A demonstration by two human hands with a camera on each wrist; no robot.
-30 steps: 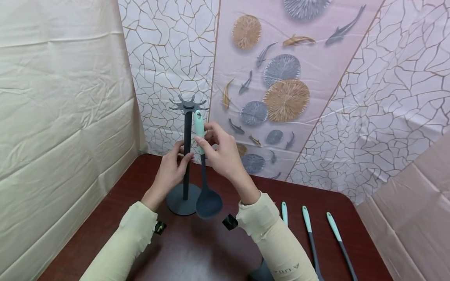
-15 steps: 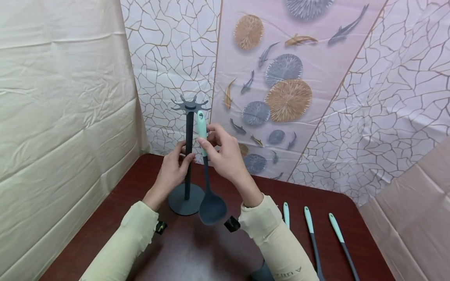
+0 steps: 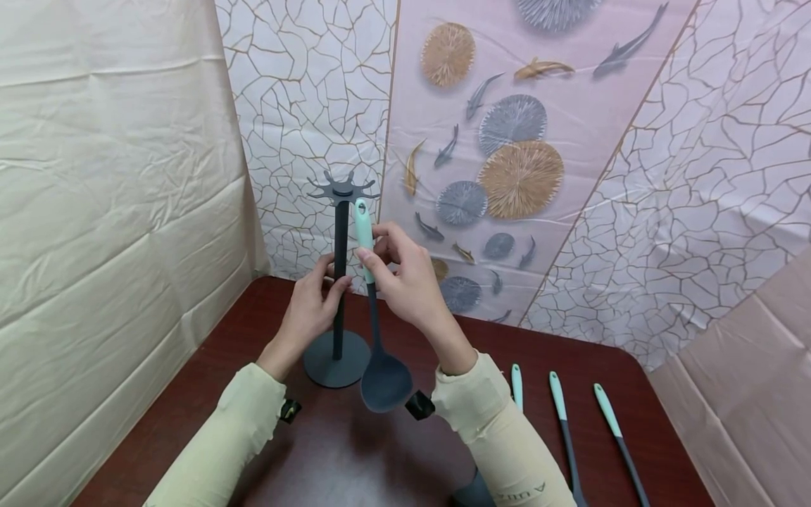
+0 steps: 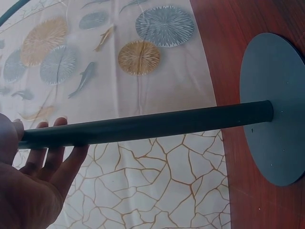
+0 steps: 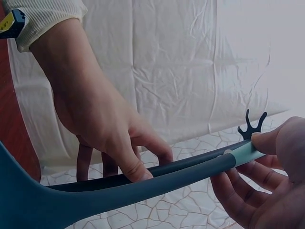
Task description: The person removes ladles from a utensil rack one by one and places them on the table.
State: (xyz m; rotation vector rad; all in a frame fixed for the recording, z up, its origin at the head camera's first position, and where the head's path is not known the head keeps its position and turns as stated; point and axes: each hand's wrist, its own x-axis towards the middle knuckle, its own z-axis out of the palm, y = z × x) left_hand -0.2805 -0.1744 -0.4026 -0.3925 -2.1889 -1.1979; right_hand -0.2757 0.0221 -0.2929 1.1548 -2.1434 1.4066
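Note:
A dark grey utensil stand (image 3: 340, 232) stands upright on the table, with a round base and a ring of hooks on top. My left hand (image 3: 310, 303) holds its pole at mid-height, thumb in front; the left wrist view shows fingers on the pole (image 4: 157, 126). My right hand (image 3: 408, 278) pinches the mint-green handle of a ladle (image 3: 386, 382) between thumb and fingers. The ladle hangs bowl down, just right of the pole and above the table. Its handle hole is close to a front-right hook (image 3: 367, 195); whether the hook passes through it, I cannot tell.
Several more utensils with mint handles lie on the dark red table at the right, among them a long-handled one (image 3: 560, 405) and another (image 3: 611, 415). My right sleeve partly covers one of them (image 3: 472, 491). Patterned cloth (image 3: 304, 105) hangs behind the table.
The ladle's bowl has swung a little right and toward me, away from the stand's base. Both hands keep their hold, and the stand remains upright.

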